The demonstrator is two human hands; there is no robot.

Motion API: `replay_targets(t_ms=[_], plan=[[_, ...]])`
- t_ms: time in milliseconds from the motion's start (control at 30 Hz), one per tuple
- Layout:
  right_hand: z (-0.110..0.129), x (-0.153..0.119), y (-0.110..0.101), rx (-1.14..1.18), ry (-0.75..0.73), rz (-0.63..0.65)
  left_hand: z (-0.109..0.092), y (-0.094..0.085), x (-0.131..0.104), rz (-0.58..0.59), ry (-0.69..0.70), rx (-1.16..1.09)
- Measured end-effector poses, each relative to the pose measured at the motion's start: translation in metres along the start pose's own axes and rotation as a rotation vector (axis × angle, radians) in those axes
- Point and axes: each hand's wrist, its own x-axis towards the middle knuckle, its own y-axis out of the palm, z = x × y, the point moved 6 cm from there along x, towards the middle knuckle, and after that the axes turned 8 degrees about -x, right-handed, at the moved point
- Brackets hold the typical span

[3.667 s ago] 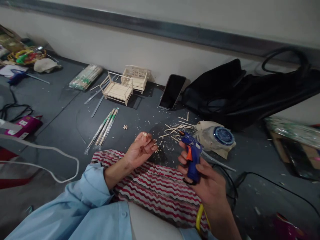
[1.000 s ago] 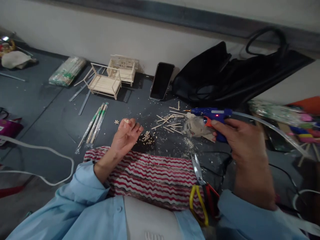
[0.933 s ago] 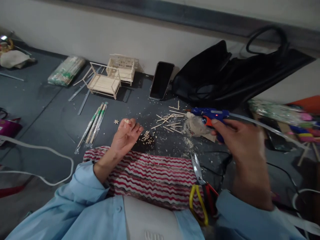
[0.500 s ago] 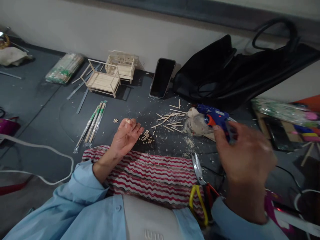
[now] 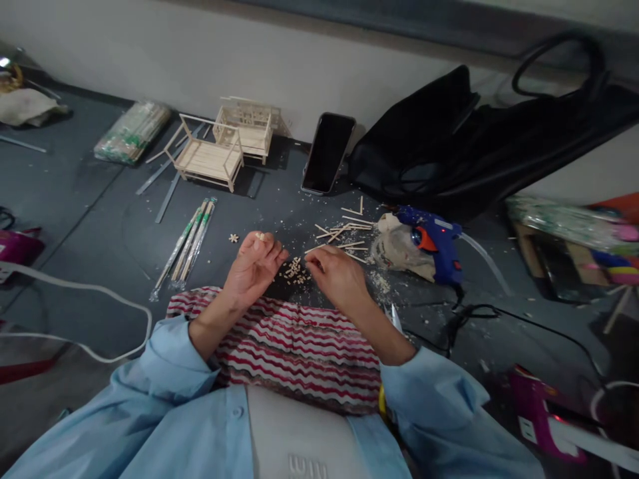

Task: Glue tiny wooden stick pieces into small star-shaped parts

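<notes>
My left hand is closed, its thumb and forefinger pinching a small pale wooden piece at their tips. My right hand has its fingertips drawn together at the right edge of a pile of short wooden bits; whatever they may grip is too small to make out. Left of my left hand lies a small flower-shaped wooden piece. Thin wooden sticks are scattered beyond my right hand. A blue glue gun with an orange trigger rests on a crumpled plastic-wrapped lump, touched by neither hand.
Two miniature stick-built furniture pieces stand near the wall, left of a propped phone. Wrapped sticks lie at left. A striped cloth covers the front edge. Scissors are partly under my right arm; black cable runs right.
My right hand has let go of the glue gun, now resting on the table's right side, and has moved left to the pile of wooden bits. My left hand stays nearly still.
</notes>
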Motion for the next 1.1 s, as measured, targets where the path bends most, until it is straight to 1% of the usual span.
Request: replay_targets(t_ms=[100,233,467,533,600,667,733,833,900,967,1100], plan=[[0.001,0.007,0.006,-0.026,-0.025,0.042,0.001,-0.001,0.0,0.003,0.002,0.007],[0.006,0.011,0.014,-0.054,-0.059,0.083,0.003,0.0,0.001,0.041,-0.009,-0.016],[0.007,0.016,0.018,-0.095,-0.057,0.089,0.005,0.001,0.0,0.057,-0.031,-0.026],[0.006,0.017,0.018,-0.094,-0.054,0.073,0.006,0.001,-0.001,0.046,-0.035,-0.03],[0.005,0.017,0.018,-0.043,-0.045,0.04,0.006,0.0,-0.001,0.021,-0.038,-0.027],[0.002,0.015,0.016,0.14,-0.005,-0.008,0.007,0.0,-0.001,0.005,-0.039,-0.025],[-0.004,0.012,0.015,0.496,0.074,-0.01,0.007,0.0,-0.001,0.009,-0.04,-0.03],[-0.007,0.002,0.019,1.127,0.243,0.095,0.009,0.0,-0.002,0.032,-0.06,-0.042],[-0.004,-0.006,0.018,1.408,0.325,0.163,0.011,0.0,-0.003,0.042,-0.075,-0.043],[0.001,-0.013,0.014,1.554,0.358,0.204,0.012,-0.001,-0.003,0.042,-0.081,-0.032],[0.009,-0.021,0.008,1.679,0.362,0.259,0.014,-0.002,-0.005,0.037,-0.094,-0.011]])
